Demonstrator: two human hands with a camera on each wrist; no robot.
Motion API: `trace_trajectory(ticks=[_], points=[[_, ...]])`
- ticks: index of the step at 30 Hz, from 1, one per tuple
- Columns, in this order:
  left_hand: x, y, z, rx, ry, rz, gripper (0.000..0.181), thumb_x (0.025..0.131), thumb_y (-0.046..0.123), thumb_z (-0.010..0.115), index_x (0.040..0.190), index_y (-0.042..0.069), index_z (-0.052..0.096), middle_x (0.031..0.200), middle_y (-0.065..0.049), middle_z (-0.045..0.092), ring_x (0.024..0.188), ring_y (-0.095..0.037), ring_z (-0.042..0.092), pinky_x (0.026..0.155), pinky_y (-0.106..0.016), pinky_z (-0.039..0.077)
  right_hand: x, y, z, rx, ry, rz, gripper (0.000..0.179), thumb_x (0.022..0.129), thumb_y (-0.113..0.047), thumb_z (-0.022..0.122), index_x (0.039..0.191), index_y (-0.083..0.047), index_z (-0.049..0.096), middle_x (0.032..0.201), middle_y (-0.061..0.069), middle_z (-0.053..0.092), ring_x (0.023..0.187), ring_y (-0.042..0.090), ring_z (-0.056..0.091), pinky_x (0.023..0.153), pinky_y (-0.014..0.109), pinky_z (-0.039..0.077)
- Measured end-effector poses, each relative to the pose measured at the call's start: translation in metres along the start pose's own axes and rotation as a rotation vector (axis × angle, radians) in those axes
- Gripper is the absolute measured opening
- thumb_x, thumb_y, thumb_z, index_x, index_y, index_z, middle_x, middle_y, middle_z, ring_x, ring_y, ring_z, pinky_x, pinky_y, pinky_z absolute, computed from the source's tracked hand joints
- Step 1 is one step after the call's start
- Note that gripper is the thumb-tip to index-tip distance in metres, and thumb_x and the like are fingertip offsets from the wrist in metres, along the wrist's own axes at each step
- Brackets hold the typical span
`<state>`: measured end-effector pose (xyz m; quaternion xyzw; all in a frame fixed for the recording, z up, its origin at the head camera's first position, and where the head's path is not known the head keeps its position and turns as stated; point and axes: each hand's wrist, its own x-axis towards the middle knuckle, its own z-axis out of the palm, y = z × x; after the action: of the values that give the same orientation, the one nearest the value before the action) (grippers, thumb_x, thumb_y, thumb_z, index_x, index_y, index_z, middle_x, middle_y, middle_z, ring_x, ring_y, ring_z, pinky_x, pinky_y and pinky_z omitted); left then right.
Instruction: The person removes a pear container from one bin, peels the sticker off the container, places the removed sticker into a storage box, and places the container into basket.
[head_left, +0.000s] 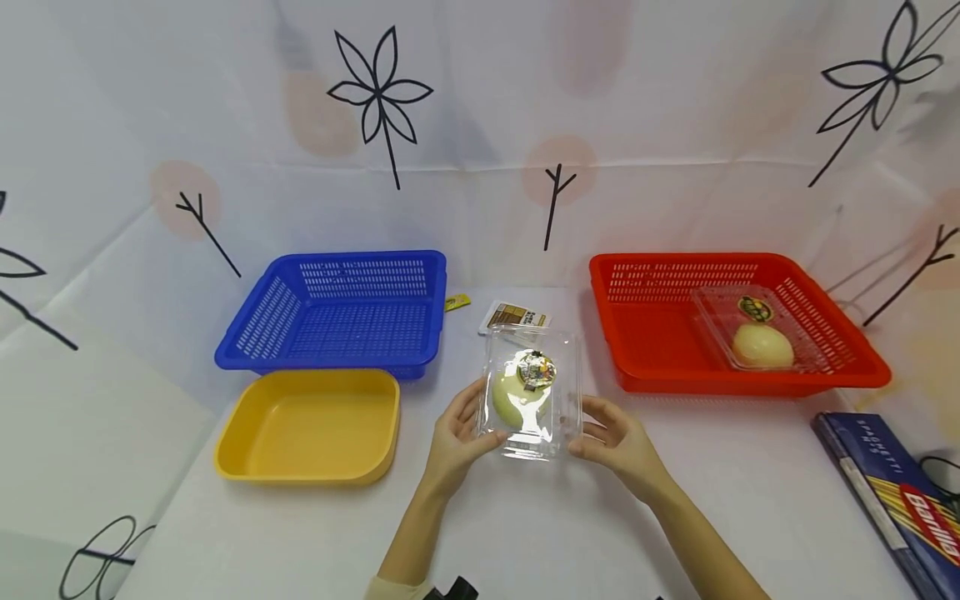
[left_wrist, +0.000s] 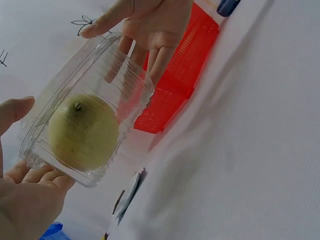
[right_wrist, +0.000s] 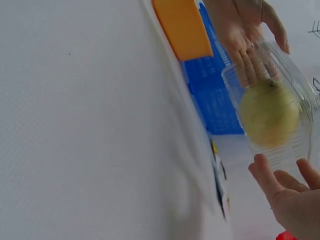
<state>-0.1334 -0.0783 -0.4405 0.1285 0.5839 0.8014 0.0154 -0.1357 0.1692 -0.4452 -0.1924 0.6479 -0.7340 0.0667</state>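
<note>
A clear plastic clamshell box (head_left: 564,354) is held up between both hands over the white table. Inside lies one round, pale yellow-green fruit (left_wrist: 82,135) with a small stem mark; its exact kind I cannot tell. The lid carries a round dark sticker (head_left: 536,370). On the box's left side, the left hand (head_left: 454,442) grips with its thumb in front and fingers beneath and behind. The right hand (head_left: 621,446) holds the opposite side, thumb and fingers at the edge. In the left wrist view, the right hand's fingers (left_wrist: 157,60) show partly through the plastic.
A red basket (head_left: 622,350) at right holds a similar clear box (head_left: 723,321) with a pale fruit. At left stand a blue basket (head_left: 352,321) and a yellow tub (head_left: 307,429). Behind the held box lie a printed packet (head_left: 517,315) and a yellow sachet (head_left: 457,302). A spaghetti box (head_left: 892,492) lies far right.
</note>
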Motion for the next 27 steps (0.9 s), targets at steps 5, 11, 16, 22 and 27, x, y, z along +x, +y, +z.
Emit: trace_trajectory(ticks=[5, 11, 16, 22, 27], points=[[-0.006, -0.004, -0.005, 0.008, 0.024, -0.026, 0.080, 0.072, -0.008, 0.069, 0.142, -0.005, 0.031, 0.142, -0.029, 0.036, 0.131, -0.038, 0.038, 0.103, -0.031, 0.038, -0.002, 0.006, 0.005, 0.019, -0.016, 0.003, 0.059, 0.079, 0.011, 0.064, 0.129, 0.020, 0.034, 0.124, 0.005, 0.054, 0.103, 0.020, 0.063, 0.081, 0.029, 0.053], [-0.014, -0.016, -0.009, 0.004, 0.042, -0.075, 0.082, 0.071, -0.009, 0.067, 0.143, -0.007, 0.028, 0.146, -0.029, 0.030, 0.134, -0.039, 0.032, 0.104, -0.030, 0.036, -0.007, 0.015, 0.007, -0.002, -0.015, 0.078, 0.059, 0.081, 0.007, 0.064, 0.132, 0.016, 0.034, 0.134, 0.027, 0.042, 0.104, 0.023, 0.063, 0.082, 0.029, 0.053], [-0.018, -0.023, -0.010, 0.016, 0.051, -0.100, 0.083, 0.072, -0.007, 0.068, 0.143, -0.007, 0.026, 0.150, -0.026, 0.024, 0.137, -0.038, 0.025, 0.107, -0.032, 0.030, -0.009, 0.019, 0.007, -0.053, -0.002, 0.138, 0.059, 0.083, 0.002, 0.065, 0.132, 0.013, 0.036, 0.138, 0.036, 0.033, 0.103, 0.021, 0.063, 0.082, 0.027, 0.053], [-0.023, -0.029, -0.011, 0.024, 0.059, -0.110, 0.083, 0.072, -0.005, 0.068, 0.143, -0.008, 0.025, 0.151, -0.026, 0.021, 0.138, -0.039, 0.023, 0.108, -0.033, 0.028, -0.011, 0.024, 0.007, -0.064, -0.013, 0.158, 0.057, 0.084, 0.002, 0.064, 0.132, 0.013, 0.037, 0.138, 0.035, 0.034, 0.101, 0.015, 0.063, 0.082, 0.027, 0.053], [-0.027, -0.034, -0.011, 0.009, 0.068, -0.125, 0.083, 0.072, -0.007, 0.068, 0.143, -0.008, 0.025, 0.151, -0.026, 0.020, 0.138, -0.039, 0.023, 0.106, -0.029, 0.031, -0.012, 0.029, 0.008, -0.056, -0.031, 0.166, 0.058, 0.084, 0.000, 0.065, 0.133, 0.013, 0.037, 0.139, 0.036, 0.034, 0.104, 0.016, 0.062, 0.082, 0.029, 0.053]])
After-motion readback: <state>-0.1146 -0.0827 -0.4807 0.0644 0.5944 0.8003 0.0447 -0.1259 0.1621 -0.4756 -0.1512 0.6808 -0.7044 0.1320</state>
